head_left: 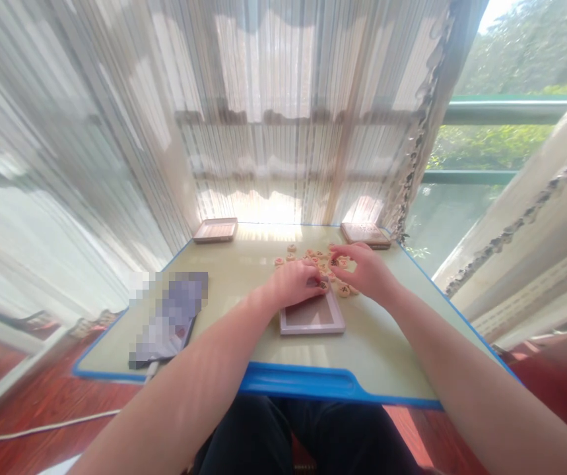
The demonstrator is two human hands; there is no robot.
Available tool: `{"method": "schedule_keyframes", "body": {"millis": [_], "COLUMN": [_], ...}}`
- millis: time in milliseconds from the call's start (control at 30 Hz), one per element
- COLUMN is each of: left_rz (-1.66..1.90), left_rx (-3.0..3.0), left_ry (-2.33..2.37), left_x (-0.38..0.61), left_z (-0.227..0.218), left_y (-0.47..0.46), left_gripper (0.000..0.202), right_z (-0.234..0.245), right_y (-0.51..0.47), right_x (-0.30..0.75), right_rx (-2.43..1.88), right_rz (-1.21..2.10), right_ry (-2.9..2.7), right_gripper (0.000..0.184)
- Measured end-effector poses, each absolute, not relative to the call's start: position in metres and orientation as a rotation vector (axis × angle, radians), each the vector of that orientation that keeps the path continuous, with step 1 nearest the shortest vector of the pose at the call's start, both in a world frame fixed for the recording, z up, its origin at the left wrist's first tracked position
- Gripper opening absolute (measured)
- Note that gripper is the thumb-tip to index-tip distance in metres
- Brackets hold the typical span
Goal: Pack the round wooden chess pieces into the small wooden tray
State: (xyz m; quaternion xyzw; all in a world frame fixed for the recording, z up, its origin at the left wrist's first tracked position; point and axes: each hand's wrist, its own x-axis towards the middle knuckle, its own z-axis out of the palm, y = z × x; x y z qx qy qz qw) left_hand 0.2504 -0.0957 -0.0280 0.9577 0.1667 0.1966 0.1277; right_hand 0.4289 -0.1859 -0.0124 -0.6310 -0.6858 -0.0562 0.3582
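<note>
My left hand (293, 285) is over the shallow light-framed tray (313, 328), its fingers closed on a round xiangqi piece (323, 286) near the tray's far right corner. Just to the right, my right hand (369, 272) pinches another xiangqi piece (333, 262) between thumb and forefinger. Loose wooden pieces with red or dark characters lie spread around and beyond both hands; one dark-marked piece (344, 290) rests right of the tray. My left hand hides much of the tray's far side and some of the pieces.
The pale table (228, 290) has a blue edge. A second shallow tray (216, 230) stands at the back left, a flat box (365, 235) at the back right. On the left lies a phone-like device (174, 316), partly pixelated, with a white cable. Curtains hang behind.
</note>
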Motion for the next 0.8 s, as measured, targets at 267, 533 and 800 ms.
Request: {"method": "schedule_keyframes", "body": {"millis": [267,533,800], "left_rz": [0.572,0.579,0.582], "left_rx": [2.737,2.711,2.778], "left_ry": [0.519,0.537,0.557], "left_x": [0.25,0.251,0.252], "left_z": [-0.025,-0.026,-0.029], "left_y": [-0.099,-0.099,-0.098], "left_gripper": [0.01,0.012,0.011], "right_z": [-0.008,-0.005,-0.004], "right_y": [-0.202,-0.207,-0.206], "right_x": [0.407,0.407,0.408], "right_rx": [-1.716,-1.794,-2.005], "right_rz": [0.265,0.202,0.213], "right_ry": [-1.929,-2.083,-2.015], "right_gripper": [0.024,0.017,0.014]}}
